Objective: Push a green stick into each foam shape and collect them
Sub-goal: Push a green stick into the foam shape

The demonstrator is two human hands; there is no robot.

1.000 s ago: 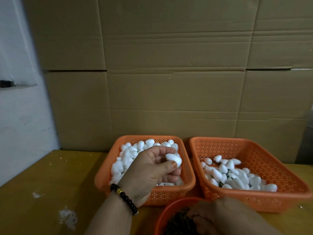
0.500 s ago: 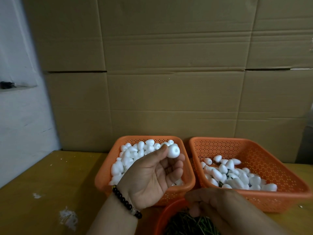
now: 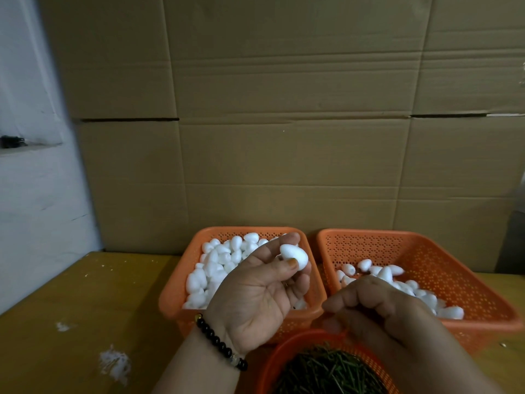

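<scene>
My left hand [image 3: 255, 291] is palm up over the left orange basket [image 3: 181, 302] and pinches one white foam egg [image 3: 295, 255] between thumb and fingers. That basket is heaped with loose foam eggs [image 3: 216, 265]. My right hand [image 3: 389, 317] hovers with curled fingers above the round orange bowl [image 3: 287, 345] of green sticks [image 3: 326, 371]. Its thumb and forefinger tips meet near the bowl's far rim. Motion blur hides whether a stick is between them. The right orange basket [image 3: 454, 268] holds several foam eggs [image 3: 389, 273], some with green showing.
The baskets stand on a yellow-brown table [image 3: 85, 308] against a wall of cardboard boxes [image 3: 284, 137]. White foam crumbs [image 3: 115, 365] lie on the table at the left. A white wall [image 3: 28, 194] bounds the left side.
My left hand lifted the foam egg out of the left basket and turned palm up. My right hand rose out of the stick bowl, uncovering the sticks.
</scene>
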